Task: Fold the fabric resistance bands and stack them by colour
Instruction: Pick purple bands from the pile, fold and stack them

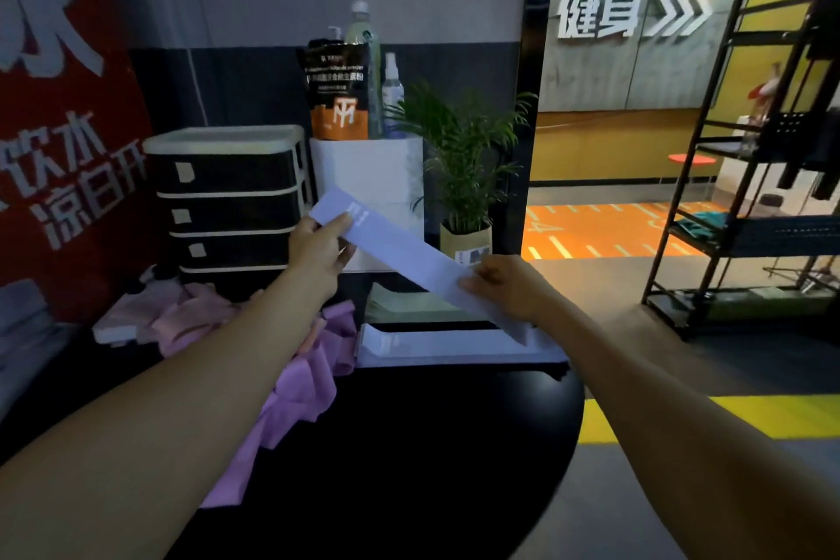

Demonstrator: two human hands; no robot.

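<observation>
**Clerk:** Item one, the fingers?

**Me:** My left hand (318, 241) pinches the far-left end of a pale lavender band (409, 255), thumb on the face beside its white logo, the other fingers behind it. My right hand (504, 286) curls round the near-right part of the band, knuckles toward me; a short end pokes out below that hand. I judge I hold it taut between both hands so it lies flat before I fold it.

**Clerk:** Item two, where the band sits?

**Me:** In the air, slanting from far left down to near right, above the black table (409, 446) and touching nothing else that I can see.

**Clerk:** Item three, stock beneath?

**Me:** Just under my right hand, a stack of folded pale bands (445, 348), like in colour, so likely this one's home. Beyond it, a greenish stack (409, 305). To the left, a loose heap of purple bands (291, 405) and pink bands (191, 314), unfolded, seemingly awaiting their turn.

**Clerk:** Item four, surroundings?

**Me:** Far left, a black drawer unit (227, 196); beside it a white box (368, 177) bearing a pouch (338, 91) and bottles; right of that, a potted plant (463, 177). Far right, a metal rack (745, 196).
</observation>
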